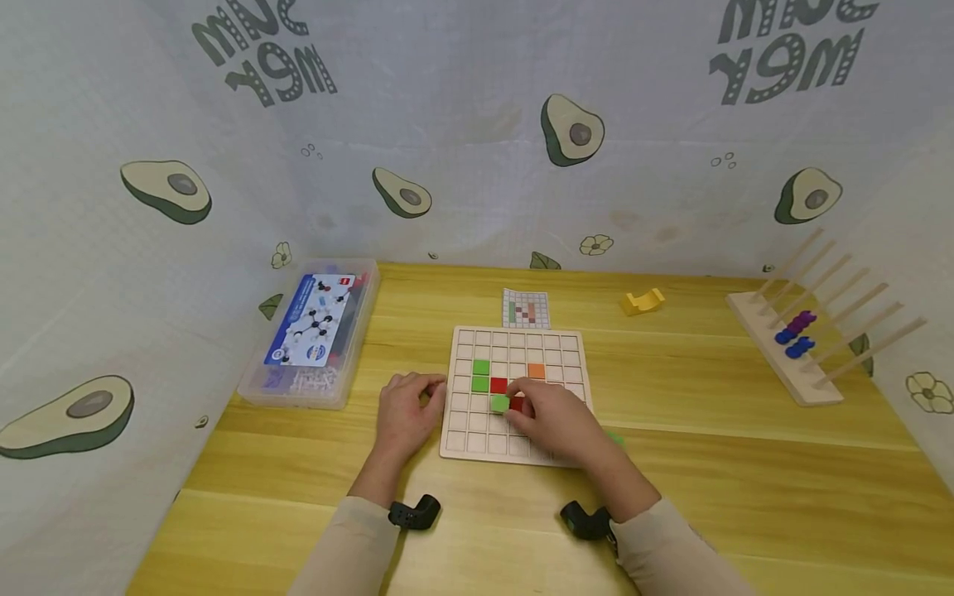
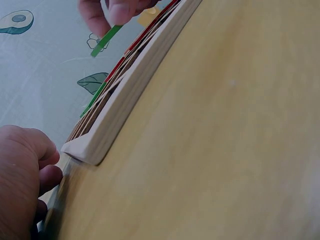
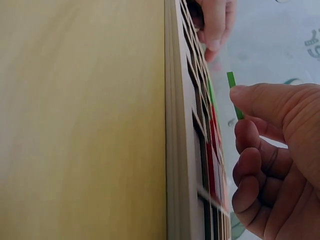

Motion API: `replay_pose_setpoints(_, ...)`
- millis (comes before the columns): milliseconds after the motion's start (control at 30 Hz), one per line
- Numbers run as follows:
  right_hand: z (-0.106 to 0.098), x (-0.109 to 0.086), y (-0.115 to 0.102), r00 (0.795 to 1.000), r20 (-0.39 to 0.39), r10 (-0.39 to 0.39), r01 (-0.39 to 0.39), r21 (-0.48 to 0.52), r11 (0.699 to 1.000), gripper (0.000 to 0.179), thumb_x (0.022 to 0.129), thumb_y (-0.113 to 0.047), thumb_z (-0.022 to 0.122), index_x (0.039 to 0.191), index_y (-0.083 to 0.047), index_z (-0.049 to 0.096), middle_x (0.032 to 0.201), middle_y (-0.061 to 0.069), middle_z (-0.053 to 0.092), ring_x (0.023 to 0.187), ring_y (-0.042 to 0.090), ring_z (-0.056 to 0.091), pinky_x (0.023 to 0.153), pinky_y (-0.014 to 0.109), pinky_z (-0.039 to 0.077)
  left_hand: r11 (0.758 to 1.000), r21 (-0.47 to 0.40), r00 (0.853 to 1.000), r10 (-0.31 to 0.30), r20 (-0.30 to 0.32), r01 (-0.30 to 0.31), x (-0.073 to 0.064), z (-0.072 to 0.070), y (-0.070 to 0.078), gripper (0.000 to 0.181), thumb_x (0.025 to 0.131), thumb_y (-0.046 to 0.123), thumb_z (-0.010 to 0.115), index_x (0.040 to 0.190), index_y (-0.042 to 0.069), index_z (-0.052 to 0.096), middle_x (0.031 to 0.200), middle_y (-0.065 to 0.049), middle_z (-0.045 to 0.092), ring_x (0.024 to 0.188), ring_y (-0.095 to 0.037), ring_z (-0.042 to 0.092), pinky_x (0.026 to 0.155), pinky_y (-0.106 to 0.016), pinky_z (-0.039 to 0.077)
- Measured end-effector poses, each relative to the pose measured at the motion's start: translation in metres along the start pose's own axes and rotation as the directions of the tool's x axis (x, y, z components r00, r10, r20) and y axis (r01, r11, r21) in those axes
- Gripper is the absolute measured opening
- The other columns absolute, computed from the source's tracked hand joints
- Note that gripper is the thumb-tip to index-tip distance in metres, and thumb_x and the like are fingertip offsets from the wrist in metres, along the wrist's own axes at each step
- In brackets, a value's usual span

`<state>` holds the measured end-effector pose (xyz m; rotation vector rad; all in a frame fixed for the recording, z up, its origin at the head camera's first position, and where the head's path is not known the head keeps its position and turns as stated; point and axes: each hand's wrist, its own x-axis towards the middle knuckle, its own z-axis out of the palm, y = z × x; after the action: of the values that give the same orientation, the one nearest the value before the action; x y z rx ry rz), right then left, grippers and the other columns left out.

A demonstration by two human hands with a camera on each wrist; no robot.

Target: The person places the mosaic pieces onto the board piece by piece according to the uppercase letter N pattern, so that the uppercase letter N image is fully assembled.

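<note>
A wooden grid board (image 1: 477,443) lies on the table. Set in its cells are two green tiles (image 1: 480,375), red tiles (image 1: 498,385) and an orange tile (image 1: 536,371). My right hand (image 1: 559,418) pinches a light green square tile (image 1: 500,404) between thumb and fingertips. In the right wrist view this green tile (image 3: 234,95) is raised above the board, tilted on edge. My left hand (image 1: 406,414) rests on the table with relaxed fingers, its fingertips right at the board's left edge. Behind the board lies a small printed pattern card (image 1: 526,310) with coloured squares.
A clear plastic box (image 1: 309,335) with a molecule picture stands at the left. At the right is a wooden peg stand (image 1: 782,348) holding blue and purple pieces (image 1: 797,335). A yellow curved block (image 1: 643,302) sits at the back. Something green (image 1: 616,439) shows beside my right wrist.
</note>
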<state>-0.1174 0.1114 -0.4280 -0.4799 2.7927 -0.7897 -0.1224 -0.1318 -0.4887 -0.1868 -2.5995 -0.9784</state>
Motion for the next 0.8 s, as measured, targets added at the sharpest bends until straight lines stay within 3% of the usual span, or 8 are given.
replay_pose_setpoints(133,0.007,0.006,-0.008,1.0,-0.006,-0.016,0.016,-0.003,1.0,0.023,0.093,-0.028,0.075,0.113,-0.017,0.07,0.065,-0.007,0.052,0.058,0.009,0.046,0.056,0.026,0.036,1.0,-0.005,1.0,-0.006,0.003,0.006,0.001,-0.001,0.001,0.017,0.096,0.024,0.07,0.105,0.016,0.08,0.086,0.003,0.072,0.081,-0.019,0.057,0.084,-0.042,0.044)
replay_pose_setpoints(400,0.017,0.018,-0.017,0.996,-0.035,-0.076,0.073,-0.099,0.992,0.025,0.093,-0.031,0.075,0.113,-0.018,0.072,0.069,-0.011,0.055,0.061,0.006,0.048,0.059,0.027,0.041,1.0,-0.001,1.0,-0.016,0.002,0.016,0.0,-0.001,0.002,0.016,0.095,0.024,0.07,0.105,0.016,0.08,0.084,0.004,0.071,0.081,-0.019,0.057,0.083,-0.042,0.044)
replay_pose_setpoints(800,0.018,0.022,-0.021,0.997,-0.034,-0.067,0.062,-0.134,0.989,0.028,0.092,-0.03,0.075,0.117,-0.016,0.072,0.072,-0.009,0.06,0.063,0.008,0.05,0.061,0.029,0.044,1.0,-0.006,1.0,-0.029,0.004,0.029,0.001,0.001,0.001,0.016,0.095,0.025,0.07,0.104,0.017,0.08,0.084,0.005,0.071,0.082,-0.018,0.057,0.082,-0.04,0.042)
